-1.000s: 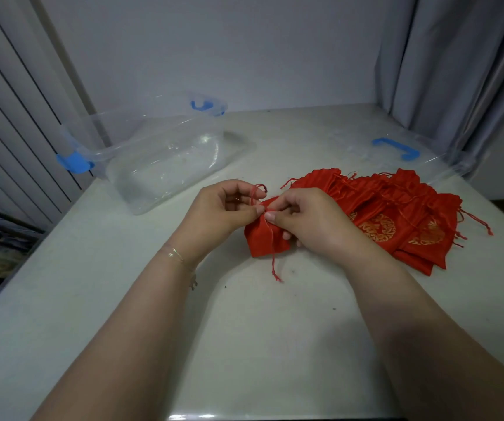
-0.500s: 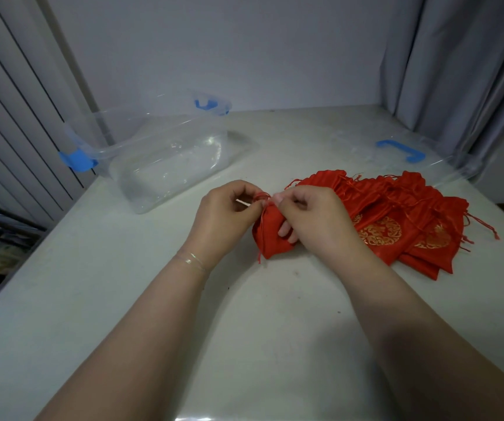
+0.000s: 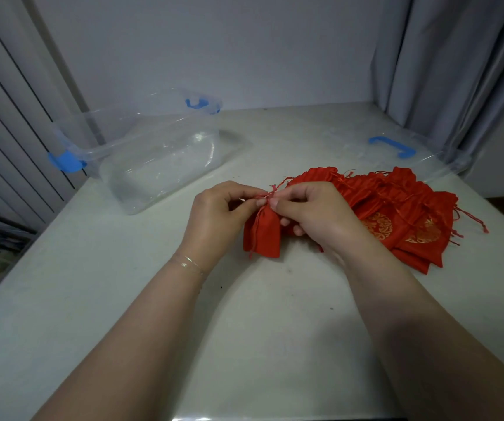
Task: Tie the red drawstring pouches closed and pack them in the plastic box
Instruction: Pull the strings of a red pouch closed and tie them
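The drawstring [image 3: 270, 192] at the gathered neck of a red pouch [image 3: 262, 233] is pinched from both sides: by the thumb and forefinger of the left hand [image 3: 218, 220] at 9 o'clock of the knot, and by those of the right hand [image 3: 314, 217] at 3 o'clock. The remaining fingers of both hands are curled loosely. The pouch hangs from the pinch with its lower edge on the table [image 3: 259, 323], near the centre of the view. A thin bracelet [image 3: 188, 264] is worn on the left wrist.

At 3 o'clock of the hands, a pile of red pouches [image 3: 402, 214] with gold emblems is spread flat on the table, partly hidden behind the right hand. At 10 o'clock, well apart from the hands, the clear plastic box [image 3: 153, 159] with blue latches is seen open; no pouch is seen inside it. At 2 o'clock, beyond the pile, a clear lid [image 3: 420, 159] with a blue handle lies by a grey curtain [image 3: 457, 62].
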`<state>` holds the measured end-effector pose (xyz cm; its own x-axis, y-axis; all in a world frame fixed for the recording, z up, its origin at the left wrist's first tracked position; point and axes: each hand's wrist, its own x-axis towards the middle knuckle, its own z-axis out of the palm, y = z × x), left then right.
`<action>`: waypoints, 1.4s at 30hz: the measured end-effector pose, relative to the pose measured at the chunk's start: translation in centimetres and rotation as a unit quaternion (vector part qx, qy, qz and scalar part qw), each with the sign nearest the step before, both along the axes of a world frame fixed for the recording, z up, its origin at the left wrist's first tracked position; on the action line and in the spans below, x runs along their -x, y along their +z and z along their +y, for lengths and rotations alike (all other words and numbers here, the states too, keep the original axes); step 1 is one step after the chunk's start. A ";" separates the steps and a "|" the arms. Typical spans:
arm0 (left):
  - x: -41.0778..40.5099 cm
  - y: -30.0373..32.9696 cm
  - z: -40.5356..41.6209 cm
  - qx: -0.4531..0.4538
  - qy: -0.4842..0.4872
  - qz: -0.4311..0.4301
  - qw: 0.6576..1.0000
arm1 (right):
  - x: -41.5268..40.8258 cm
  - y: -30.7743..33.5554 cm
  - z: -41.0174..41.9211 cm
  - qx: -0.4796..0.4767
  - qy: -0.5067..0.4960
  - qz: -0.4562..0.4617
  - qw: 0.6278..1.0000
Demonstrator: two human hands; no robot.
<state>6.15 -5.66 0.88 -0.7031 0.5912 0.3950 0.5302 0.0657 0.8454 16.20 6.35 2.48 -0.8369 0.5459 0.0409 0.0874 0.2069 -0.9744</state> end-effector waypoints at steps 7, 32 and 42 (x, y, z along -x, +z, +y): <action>0.4 -0.5 0.4 0.004 0.046 -0.040 0.998 | 0.6 -0.7 -0.6 -0.126 0.035 -0.036 0.991; 0.2 0.9 -0.5 -0.111 -0.063 -0.115 0.985 | 1.0 -0.5 -1.0 0.096 0.002 0.003 0.995; 0.3 1.0 -0.6 -0.101 -0.052 -0.056 0.992 | 1.1 -0.3 -1.4 0.174 0.041 0.023 0.984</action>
